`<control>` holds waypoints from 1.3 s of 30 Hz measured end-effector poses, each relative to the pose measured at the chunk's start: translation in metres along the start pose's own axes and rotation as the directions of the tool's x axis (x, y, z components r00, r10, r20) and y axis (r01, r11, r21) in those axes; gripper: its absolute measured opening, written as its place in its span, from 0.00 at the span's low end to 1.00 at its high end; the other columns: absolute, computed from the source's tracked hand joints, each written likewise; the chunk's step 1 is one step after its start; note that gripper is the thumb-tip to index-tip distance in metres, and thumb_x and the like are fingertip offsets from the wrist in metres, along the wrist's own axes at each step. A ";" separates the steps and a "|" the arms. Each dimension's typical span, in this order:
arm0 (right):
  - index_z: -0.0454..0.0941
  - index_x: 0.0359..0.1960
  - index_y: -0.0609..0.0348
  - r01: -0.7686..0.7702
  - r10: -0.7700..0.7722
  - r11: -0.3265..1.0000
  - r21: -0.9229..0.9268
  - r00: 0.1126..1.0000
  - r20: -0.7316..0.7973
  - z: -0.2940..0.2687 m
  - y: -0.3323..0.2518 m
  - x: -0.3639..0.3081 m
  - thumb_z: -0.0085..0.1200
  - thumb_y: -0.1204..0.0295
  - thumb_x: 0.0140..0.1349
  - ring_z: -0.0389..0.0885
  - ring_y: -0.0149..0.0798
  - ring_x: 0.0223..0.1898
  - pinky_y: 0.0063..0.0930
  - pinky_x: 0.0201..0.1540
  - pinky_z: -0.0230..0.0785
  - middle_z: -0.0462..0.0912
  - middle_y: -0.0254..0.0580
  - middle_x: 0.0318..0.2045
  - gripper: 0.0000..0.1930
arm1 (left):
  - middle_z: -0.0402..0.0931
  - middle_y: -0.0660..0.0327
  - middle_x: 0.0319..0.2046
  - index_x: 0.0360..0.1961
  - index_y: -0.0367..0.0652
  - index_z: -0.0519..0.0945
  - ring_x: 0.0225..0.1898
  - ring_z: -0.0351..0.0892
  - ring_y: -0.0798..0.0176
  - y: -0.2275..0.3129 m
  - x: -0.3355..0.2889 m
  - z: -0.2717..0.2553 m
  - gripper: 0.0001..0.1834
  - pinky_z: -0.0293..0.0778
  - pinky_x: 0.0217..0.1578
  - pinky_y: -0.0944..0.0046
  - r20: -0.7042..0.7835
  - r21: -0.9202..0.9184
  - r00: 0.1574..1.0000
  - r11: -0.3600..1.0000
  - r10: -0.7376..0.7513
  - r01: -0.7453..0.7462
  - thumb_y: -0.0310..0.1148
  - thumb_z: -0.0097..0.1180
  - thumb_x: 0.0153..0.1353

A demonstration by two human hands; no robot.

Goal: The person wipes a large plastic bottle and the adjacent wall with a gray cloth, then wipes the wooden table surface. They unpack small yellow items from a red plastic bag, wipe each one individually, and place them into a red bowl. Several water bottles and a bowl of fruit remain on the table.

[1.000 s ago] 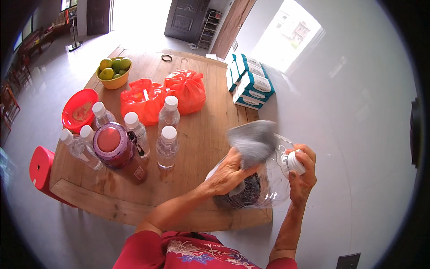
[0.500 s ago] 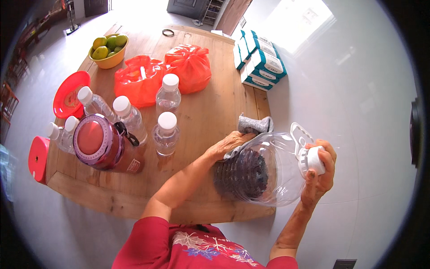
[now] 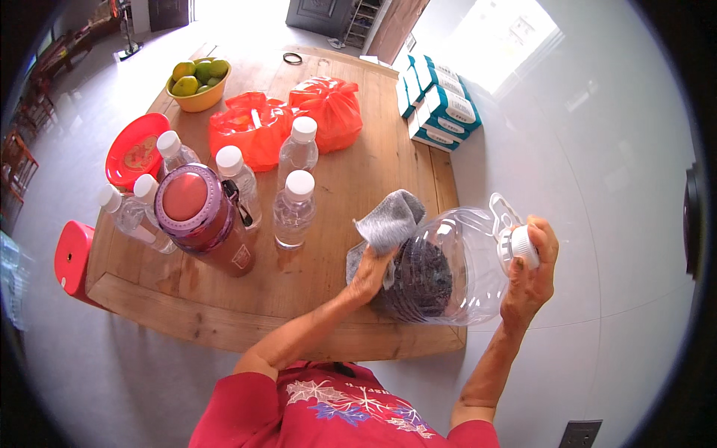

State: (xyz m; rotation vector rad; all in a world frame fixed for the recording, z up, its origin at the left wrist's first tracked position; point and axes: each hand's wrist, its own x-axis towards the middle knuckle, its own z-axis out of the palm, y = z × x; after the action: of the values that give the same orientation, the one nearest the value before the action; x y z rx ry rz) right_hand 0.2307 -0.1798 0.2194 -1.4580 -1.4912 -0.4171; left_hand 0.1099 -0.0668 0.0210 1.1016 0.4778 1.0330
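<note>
A large clear plastic jug [image 3: 478, 261] leans over the near right corner of the table, its base toward the left. Something dark [image 3: 426, 280] shows in its lower part. My right hand [image 3: 532, 280] is closed around the white cap [image 3: 518, 248] at its neck, beside a white loop handle [image 3: 505, 212]. In my left hand [image 3: 370, 275] is a bunched grey cloth [image 3: 392, 224], held against or close to the jug's base; exact contact is hidden. The left fingers are partly covered by the cloth.
On the wooden table [image 3: 336, 328], several small clear bottles [image 3: 294, 216] surround a reddish flask [image 3: 213, 224] to the left. Farther back are red bags [image 3: 326, 112], a fruit bowl [image 3: 199, 98] and a red plate [image 3: 138, 149]. Tissue packs [image 3: 442, 104] stand at the far right edge.
My left hand has drawn back leftward and nearer to me along the jug's base, and the cloth now bunches up above it. My right hand keeps its hold on the cap.
</note>
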 end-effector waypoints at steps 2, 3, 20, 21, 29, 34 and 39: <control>0.73 0.51 0.62 -0.019 0.016 0.994 -0.103 0.999 -0.032 0.007 -0.017 -0.001 0.52 0.67 0.67 0.72 0.45 0.54 0.38 0.56 0.67 0.71 0.50 0.55 0.15 | 0.75 0.54 0.48 0.55 0.35 0.72 0.49 0.72 0.59 0.017 -0.017 0.006 0.20 0.66 0.51 0.61 0.045 0.136 0.999 0.990 0.017 -0.023 0.35 0.46 0.67; 0.73 0.52 0.62 -0.071 0.063 0.990 -0.125 0.995 -0.073 0.010 -0.025 -0.004 0.51 0.68 0.67 0.71 0.45 0.55 0.37 0.56 0.67 0.71 0.49 0.55 0.15 | 0.75 0.53 0.48 0.55 0.36 0.72 0.50 0.72 0.57 0.024 -0.026 0.005 0.20 0.65 0.53 0.60 0.095 0.223 0.994 0.973 0.044 -0.064 0.35 0.46 0.66; 0.72 0.54 0.62 -0.343 0.241 0.868 -0.359 0.923 -0.300 0.039 -0.037 0.012 0.51 0.76 0.65 0.70 0.42 0.56 0.36 0.53 0.70 0.70 0.47 0.55 0.16 | 0.71 0.48 0.51 0.56 0.37 0.71 0.57 0.68 0.52 0.065 0.057 0.015 0.28 0.60 0.60 0.58 0.429 0.128 0.885 0.982 -0.182 0.140 0.49 0.47 0.66; 0.72 0.54 0.62 -0.352 0.244 0.861 -0.367 0.919 -0.309 0.041 -0.036 0.014 0.51 0.76 0.65 0.70 0.42 0.56 0.36 0.53 0.71 0.69 0.47 0.54 0.16 | 0.66 0.47 0.59 0.62 0.38 0.66 0.59 0.65 0.49 0.044 0.063 0.019 0.25 0.56 0.63 0.59 0.377 -0.035 0.921 0.995 0.096 -0.089 0.43 0.40 0.70; 0.73 0.52 0.62 -0.372 0.227 0.873 -0.316 0.882 -0.412 0.057 -0.002 0.035 0.53 0.74 0.64 0.72 0.42 0.54 0.35 0.52 0.73 0.71 0.46 0.51 0.15 | 0.57 0.45 0.66 0.69 0.38 0.57 0.67 0.55 0.47 -0.037 0.097 -0.005 0.25 0.47 0.67 0.58 0.527 0.096 0.797 0.911 0.296 -0.402 0.30 0.29 0.72; 0.75 0.50 0.59 -0.373 0.143 0.806 -0.458 0.876 -0.461 0.060 0.022 0.044 0.54 0.72 0.63 0.75 0.44 0.52 0.38 0.48 0.78 0.72 0.46 0.49 0.14 | 0.64 0.49 0.58 0.62 0.38 0.64 0.61 0.62 0.54 -0.019 0.036 0.016 0.25 0.56 0.62 0.60 0.195 0.126 0.974 0.988 -0.113 0.089 0.42 0.44 0.70; 0.72 0.52 0.55 -0.388 0.117 0.730 -0.563 0.882 -0.456 0.070 0.018 0.050 0.55 0.69 0.61 0.76 0.44 0.50 0.40 0.45 0.79 0.73 0.43 0.49 0.17 | 0.66 0.54 0.50 0.54 0.40 0.68 0.54 0.66 0.55 -0.076 -0.019 0.037 0.18 0.64 0.55 0.53 0.131 0.192 0.934 0.915 0.333 -0.354 0.33 0.52 0.65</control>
State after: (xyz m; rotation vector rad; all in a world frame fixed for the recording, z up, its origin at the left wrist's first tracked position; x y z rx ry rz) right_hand 0.2293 -0.0919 0.2204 -1.9391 -0.8124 -1.0600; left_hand 0.1625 -0.1071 -0.0345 1.4570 0.3275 1.2496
